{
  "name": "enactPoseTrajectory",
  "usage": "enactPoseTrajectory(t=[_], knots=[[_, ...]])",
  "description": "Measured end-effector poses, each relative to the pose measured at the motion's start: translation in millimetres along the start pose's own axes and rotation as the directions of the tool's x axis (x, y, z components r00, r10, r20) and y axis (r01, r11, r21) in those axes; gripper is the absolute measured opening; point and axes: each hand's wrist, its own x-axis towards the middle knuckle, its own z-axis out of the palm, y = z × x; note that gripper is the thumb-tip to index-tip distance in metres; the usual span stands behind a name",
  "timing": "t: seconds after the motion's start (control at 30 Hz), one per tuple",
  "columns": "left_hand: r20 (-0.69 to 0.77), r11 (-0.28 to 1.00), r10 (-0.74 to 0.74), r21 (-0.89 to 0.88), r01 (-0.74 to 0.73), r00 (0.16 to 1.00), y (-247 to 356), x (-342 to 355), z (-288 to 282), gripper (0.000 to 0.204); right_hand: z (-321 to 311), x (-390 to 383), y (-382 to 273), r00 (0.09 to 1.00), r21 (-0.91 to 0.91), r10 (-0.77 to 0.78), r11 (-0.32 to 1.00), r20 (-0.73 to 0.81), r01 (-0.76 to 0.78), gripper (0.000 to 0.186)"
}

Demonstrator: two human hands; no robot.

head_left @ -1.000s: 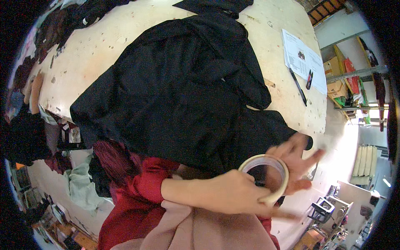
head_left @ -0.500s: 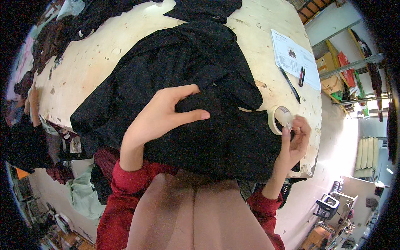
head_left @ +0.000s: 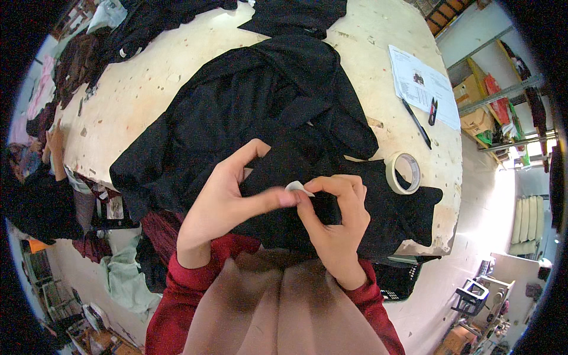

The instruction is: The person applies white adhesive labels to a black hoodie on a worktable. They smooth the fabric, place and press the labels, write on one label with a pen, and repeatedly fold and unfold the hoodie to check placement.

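Note:
A black garment [head_left: 236, 106] lies spread and rumpled over the table in front of me. Above it, my right hand [head_left: 340, 216] pinches a small whitish piece of tape [head_left: 300, 188] between thumb and index finger. The thumb tip of my left hand [head_left: 222, 204] meets the lower left edge of that piece. The left index finger curves over the black cloth, apart from the thumb; its other fingers are mostly hidden. To the right, a roll of cream masking tape [head_left: 391, 176] stands on its side at the garment's edge.
Printed sheets [head_left: 414, 74], a black pen [head_left: 417, 123] and small thread snips [head_left: 433, 111] lie at the table's right side. More dark cloth [head_left: 296, 15] is at the far edge. Another person's hand [head_left: 56, 145] shows at far left. Shelves [head_left: 503, 106] stand beyond the table's right edge.
My right hand has moved left from the tape roll to meet my left thumb, bringing the small tape piece with it. The roll stays at the right.

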Motion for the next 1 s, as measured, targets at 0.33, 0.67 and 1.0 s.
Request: enactPoseTrajectory(t=[0.33,0.67,1.0], knots=[[0.093,0.996,-0.075,-0.048,0.080,0.993,-13.2,2.6,5.4,0.039,-13.9,5.8,16.1,0.848,0.409,0.414,0.747,0.332,-0.525,0.056],[0.107,0.991,-0.102,0.096,0.092,0.989,4.8,1.3,-15.3,0.013,-26.2,-9.5,8.9,0.875,0.449,0.448,0.831,-0.186,-0.330,0.044],[0.078,0.992,-0.014,0.126,0.004,0.997,6.4,-0.7,-7.0,0.017,-33.5,-20.6,6.4,0.888,0.418,0.424,0.849,-0.175,-0.323,0.054]])
